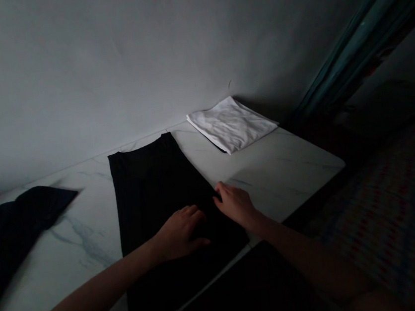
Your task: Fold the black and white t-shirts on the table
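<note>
A black garment [151,192] lies spread on the marble-patterned table, with a waistband-like edge at its far end. It may be trousers or a skirt; the dim light hides its details. My left hand [182,230] rests palm down over its middle, fingers slightly bent and thumb apart, gripping nothing. At the garment's right edge, my right hand [235,204] has its thumb and curled fingers closed on the cloth.
A folded white cloth [234,125] with a dark layer under it lies near the wall. Another dark garment [30,213] is bunched at the left of the table [92,228]. Patterned fabric [393,209] shows at the right, beyond the table edge.
</note>
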`<state>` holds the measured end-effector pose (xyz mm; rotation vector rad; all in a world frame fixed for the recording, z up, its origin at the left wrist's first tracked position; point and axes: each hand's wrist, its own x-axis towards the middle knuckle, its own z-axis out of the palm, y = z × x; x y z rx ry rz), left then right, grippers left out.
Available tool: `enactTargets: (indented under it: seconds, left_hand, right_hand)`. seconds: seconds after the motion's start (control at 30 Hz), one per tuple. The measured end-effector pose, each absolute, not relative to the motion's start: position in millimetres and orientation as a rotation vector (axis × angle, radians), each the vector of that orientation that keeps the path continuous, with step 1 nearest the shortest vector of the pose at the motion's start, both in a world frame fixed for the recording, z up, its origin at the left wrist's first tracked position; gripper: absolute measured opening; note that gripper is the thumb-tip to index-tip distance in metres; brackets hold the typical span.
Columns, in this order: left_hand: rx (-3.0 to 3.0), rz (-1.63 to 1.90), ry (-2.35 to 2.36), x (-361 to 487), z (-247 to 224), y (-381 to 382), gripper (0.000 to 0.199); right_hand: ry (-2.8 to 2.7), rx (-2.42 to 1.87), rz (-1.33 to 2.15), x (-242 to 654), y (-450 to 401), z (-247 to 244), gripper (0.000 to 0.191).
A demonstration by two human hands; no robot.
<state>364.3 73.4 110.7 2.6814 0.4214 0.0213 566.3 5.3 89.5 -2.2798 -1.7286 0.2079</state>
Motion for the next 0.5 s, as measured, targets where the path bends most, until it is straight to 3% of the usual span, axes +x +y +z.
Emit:
enactTargets:
  seconds: [0.27, 0.5]
  left_hand:
    - [2.808, -0.069, 0.412, 370, 107, 54, 0.036]
    - [2.934, -0.138, 0.601, 364, 109, 37, 0.036]
  right_hand:
    - [-1.972, -1.838, 0.130, 548, -37, 95, 0.017]
    - [-2.060, -1.834, 0.115, 545, -70, 86, 0.027]
